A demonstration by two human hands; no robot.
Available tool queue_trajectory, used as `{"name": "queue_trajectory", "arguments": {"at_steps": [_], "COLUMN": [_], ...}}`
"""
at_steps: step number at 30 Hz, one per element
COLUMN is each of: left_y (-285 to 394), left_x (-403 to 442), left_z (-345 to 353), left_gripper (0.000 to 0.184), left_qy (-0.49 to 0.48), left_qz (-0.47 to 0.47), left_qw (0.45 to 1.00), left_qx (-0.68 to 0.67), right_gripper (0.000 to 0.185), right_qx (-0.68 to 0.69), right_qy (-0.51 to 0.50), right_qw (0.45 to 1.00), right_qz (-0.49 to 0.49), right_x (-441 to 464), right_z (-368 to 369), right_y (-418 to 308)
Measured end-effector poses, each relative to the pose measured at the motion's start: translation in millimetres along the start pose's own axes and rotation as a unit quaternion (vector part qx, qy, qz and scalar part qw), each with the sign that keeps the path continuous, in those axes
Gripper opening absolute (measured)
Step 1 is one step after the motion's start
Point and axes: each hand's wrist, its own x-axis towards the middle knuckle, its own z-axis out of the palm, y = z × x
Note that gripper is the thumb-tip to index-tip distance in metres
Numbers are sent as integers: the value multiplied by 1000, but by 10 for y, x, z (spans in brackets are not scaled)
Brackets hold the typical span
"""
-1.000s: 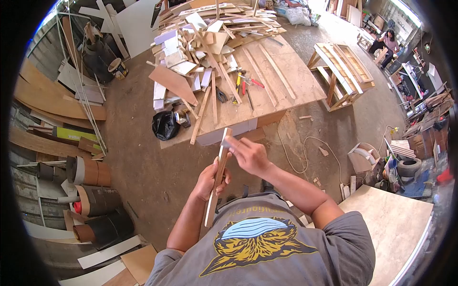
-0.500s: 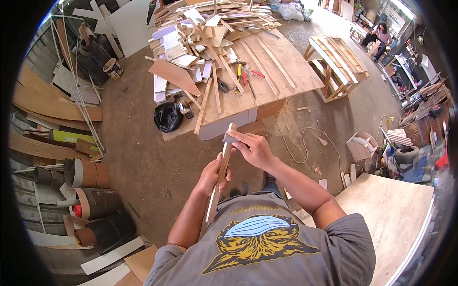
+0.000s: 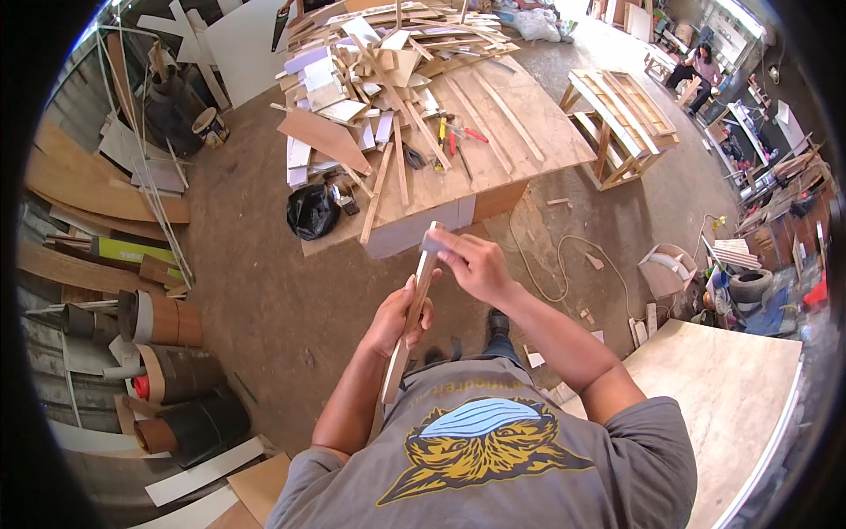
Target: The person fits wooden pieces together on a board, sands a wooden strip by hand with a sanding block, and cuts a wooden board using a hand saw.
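Note:
My left hand point(image 3: 393, 319) is closed around the middle of a narrow wooden strip point(image 3: 424, 275), which slants up and away from my shirt. Near the strip's far end, my right hand point(image 3: 477, 267) pinches a small grey piece of sandpaper point(image 3: 432, 242) against the wood. Part of the sandpaper is hidden under the fingers. The strip's lower end is close to my chest.
Ahead stands a worktable point(image 3: 538, 115) heaped with wood offcuts point(image 3: 388, 70), with pliers point(image 3: 412, 158) and other hand tools. A black bag point(image 3: 311, 212) sits at its corner. A wooden frame point(image 3: 621, 123) stands right; a cord point(image 3: 564, 264) crosses the floor. Another person point(image 3: 702, 70) sits far right.
My right hand and the sandpaper have shifted slightly up and right towards the strip's far end. The strip has tilted or turned slightly in my left hand's hold.

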Motion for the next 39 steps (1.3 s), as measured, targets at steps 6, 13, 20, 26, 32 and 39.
{"name": "queue_trajectory", "arguments": {"at_steps": [6, 13, 20, 26, 32, 39], "left_y": [-71, -178, -61, -30, -128, -336], "left_x": [-36, -1, -31, -44, -322, -452], "left_z": [-7, -40, -7, -83, -113, -278], "left_gripper": [59, 61, 63, 63, 64, 58], "left_qy": [33, 88, 30, -8, -25, 18], "left_qz": [-2, -32, 15, 18, -29, -22], "left_qw": [999, 996, 999, 1000, 996, 998], "left_qx": [6, -9, 1, -22, -78, -51], "right_gripper": [42, 39, 68, 47, 34, 40], "right_qx": [5, 5, 44, 317, 265, -15], "right_qy": [-31, -110, -102, -161, -135, -24], "right_qw": [998, 994, 989, 890, 915, 996], "right_qz": [-53, -5, 102, 286, 273, 83], "right_x": [-73, -134, 79, 238, 238, 202], "right_z": [82, 69, 107, 92, 110, 107], "right_y": [-134, -247, 30, 124, 335, 75]}}
